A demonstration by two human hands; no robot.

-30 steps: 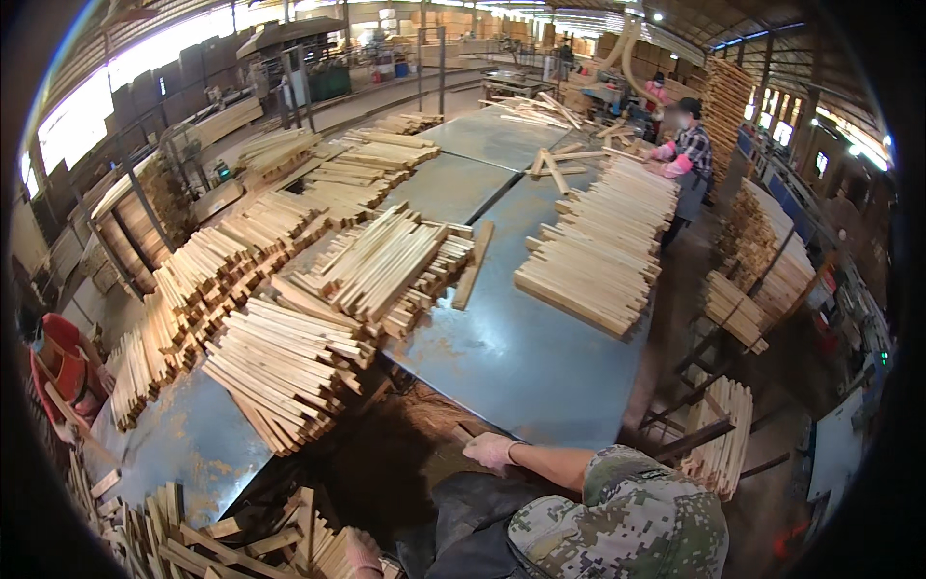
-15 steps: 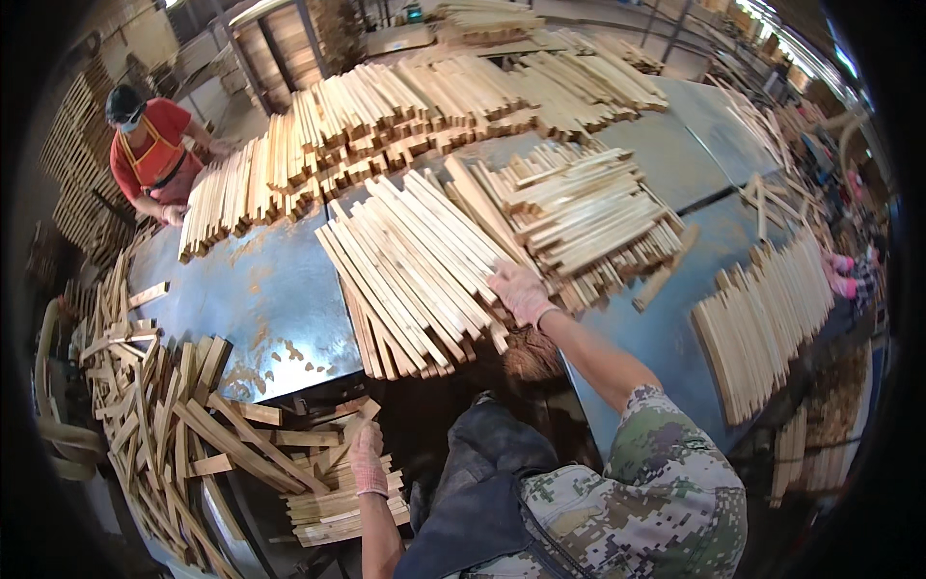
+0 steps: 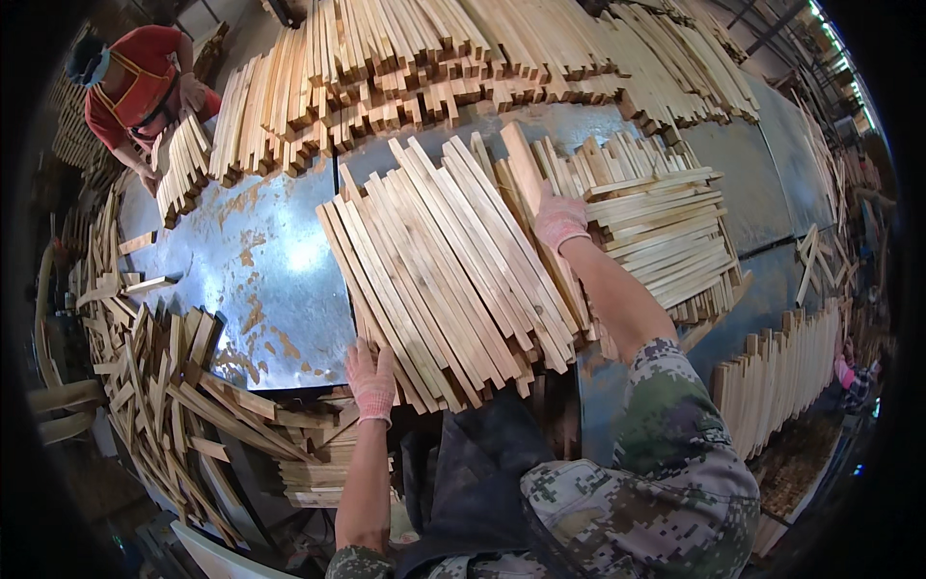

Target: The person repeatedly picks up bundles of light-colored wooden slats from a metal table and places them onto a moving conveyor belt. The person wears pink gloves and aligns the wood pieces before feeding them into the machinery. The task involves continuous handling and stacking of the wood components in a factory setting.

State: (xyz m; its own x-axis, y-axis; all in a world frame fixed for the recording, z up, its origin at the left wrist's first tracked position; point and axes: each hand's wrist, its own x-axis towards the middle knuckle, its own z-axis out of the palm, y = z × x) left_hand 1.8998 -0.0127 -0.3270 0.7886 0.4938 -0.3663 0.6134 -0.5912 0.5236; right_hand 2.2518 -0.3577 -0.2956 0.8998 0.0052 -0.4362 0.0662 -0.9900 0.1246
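Left hand [image 3: 369, 381], fingers spread, touches wooden strips [image 3: 446, 275] mid-frame; right hand [image 3: 561, 218] on plank [image 3: 522, 162], grip unclear. Strips probably stiff; hold both sides.

And the right hand [image 3: 561, 218] covers part of a board [image 3: 523, 164]; the left forearm [image 3: 364, 492] hides some of a low stack [image 3: 311, 473]. Lower edge clips the left sleeve [image 3: 359, 564], upper edge crops the long sticks [image 3: 386, 39]. Far right, a co-worker [image 3: 856, 388], perhaps pink-sleeved, is a tiny blur.
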